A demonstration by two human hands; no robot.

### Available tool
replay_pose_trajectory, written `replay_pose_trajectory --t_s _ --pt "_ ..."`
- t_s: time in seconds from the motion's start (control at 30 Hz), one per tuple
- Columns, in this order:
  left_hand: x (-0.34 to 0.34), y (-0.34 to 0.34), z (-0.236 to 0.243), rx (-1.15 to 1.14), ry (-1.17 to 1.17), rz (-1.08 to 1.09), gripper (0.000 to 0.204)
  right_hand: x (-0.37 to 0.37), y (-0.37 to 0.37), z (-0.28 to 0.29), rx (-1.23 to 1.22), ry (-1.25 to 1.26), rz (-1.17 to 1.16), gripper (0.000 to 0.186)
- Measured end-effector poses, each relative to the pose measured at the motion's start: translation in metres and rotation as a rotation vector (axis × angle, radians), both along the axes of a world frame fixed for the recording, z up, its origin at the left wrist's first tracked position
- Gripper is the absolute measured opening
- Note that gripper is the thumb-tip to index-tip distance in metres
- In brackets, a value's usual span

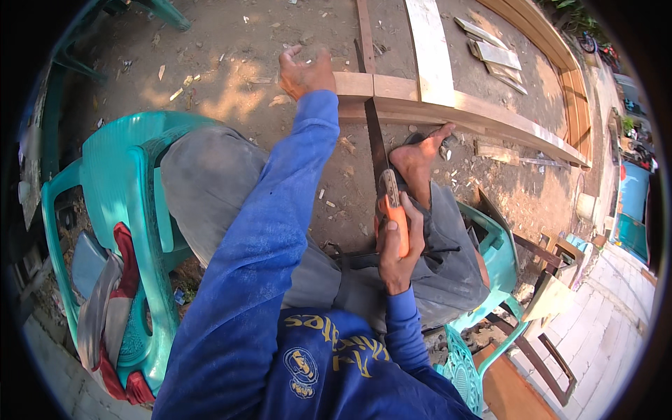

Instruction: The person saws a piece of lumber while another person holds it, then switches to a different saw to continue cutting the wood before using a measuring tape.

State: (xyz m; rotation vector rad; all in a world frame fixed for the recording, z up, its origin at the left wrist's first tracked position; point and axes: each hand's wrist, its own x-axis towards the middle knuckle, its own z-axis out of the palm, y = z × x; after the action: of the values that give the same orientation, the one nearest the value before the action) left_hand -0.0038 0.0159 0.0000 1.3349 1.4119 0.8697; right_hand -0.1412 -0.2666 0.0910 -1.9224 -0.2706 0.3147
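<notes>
Seated across two turquoise plastic chairs (133, 210), you grip the orange handle of a handsaw (389, 203) in your closed right hand (397, 246), just above your lap. The dark blade runs away from you, past your bare foot (420, 157), to the near edge of a long wooden beam (448, 105) lying on the dirt ground (231, 49). The foot rests just beside the beam. Farther out, your left hand (305, 70) is pressed down, fingers curled, on the beam's left end. A pale plank (430, 49) lies across the beam beyond the blade. This looks like a crosscut in mid-stroke; the next stroke calls for a steady line and firm pressure on the beam.
</notes>
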Motion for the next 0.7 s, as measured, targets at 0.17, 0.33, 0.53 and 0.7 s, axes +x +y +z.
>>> replay_pose_trajectory --t_s 0.17,0.33,0.53,0.7 --pt "-0.002 0.003 0.004 0.073 -0.033 0.071 0.049 -0.031 -0.033 0.001 -0.106 -0.22 0.076 0.052" --pt "0.01 -0.02 0.028 -0.017 -0.071 -0.038 0.051 0.082 0.061 -0.07 0.125 -0.249 -0.038 0.045" --pt "-0.003 0.002 0.016 0.062 0.026 0.031 0.049 -0.01 -0.003 -0.001 -0.039 -0.104 0.052 0.048" --pt "-0.001 0.003 0.018 0.027 -0.027 0.041 0.052 -0.013 -0.023 -0.06 -0.027 -0.29 0.067 0.049"
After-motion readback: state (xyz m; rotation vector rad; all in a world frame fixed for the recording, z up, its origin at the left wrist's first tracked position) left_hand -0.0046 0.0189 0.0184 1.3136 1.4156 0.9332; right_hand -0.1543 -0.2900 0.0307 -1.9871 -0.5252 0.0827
